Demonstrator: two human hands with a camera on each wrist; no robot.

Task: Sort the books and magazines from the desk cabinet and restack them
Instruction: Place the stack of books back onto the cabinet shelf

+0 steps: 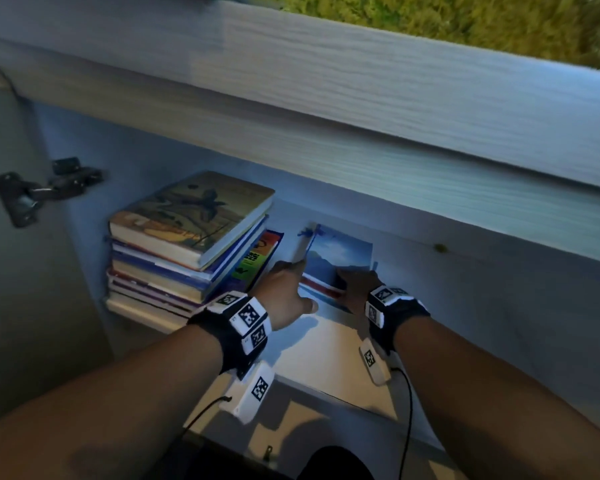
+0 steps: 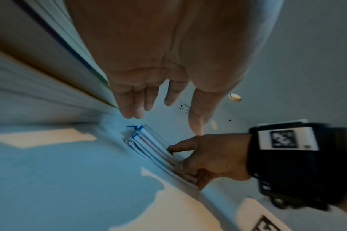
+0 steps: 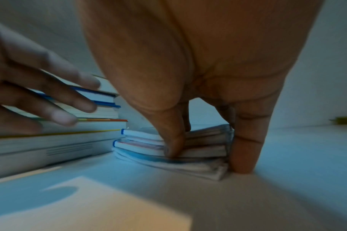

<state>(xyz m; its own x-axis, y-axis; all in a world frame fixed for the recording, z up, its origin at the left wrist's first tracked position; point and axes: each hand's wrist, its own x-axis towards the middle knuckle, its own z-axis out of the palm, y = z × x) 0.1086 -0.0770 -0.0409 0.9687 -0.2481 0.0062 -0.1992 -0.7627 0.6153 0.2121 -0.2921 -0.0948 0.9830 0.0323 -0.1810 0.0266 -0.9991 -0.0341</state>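
Magazines: your thin stack of magazines lies flat on the cabinet shelf, toward its back edge, just right of the book pile. The top cover shows blue sky and a landscape with a red and white band along its near edge; blue binding tabs show at the far left corner.
Book pile: the book pile sits at the shelf's left side, several volumes lying flat, a tan illustrated hardback on top and a rainbow-striped cover poking out lower down.
Right hand: your right hand clamps the magazines at their near right corner, thumb pressed into the page edges, fingers down the right side.
Left hand: your left hand is spread, fingers straight, holding nothing, at the magazines' left edge; you cannot tell whether it touches them.
Shelf and room: the shelf is pale with a warm patch of light at its front edge. A dark hinge sits on the open door at left, and green carpet shows beyond the cabinet top.
Wrist views only: the right wrist view shows the separate layered spines; the left wrist view shows a round fitting on the back panel.
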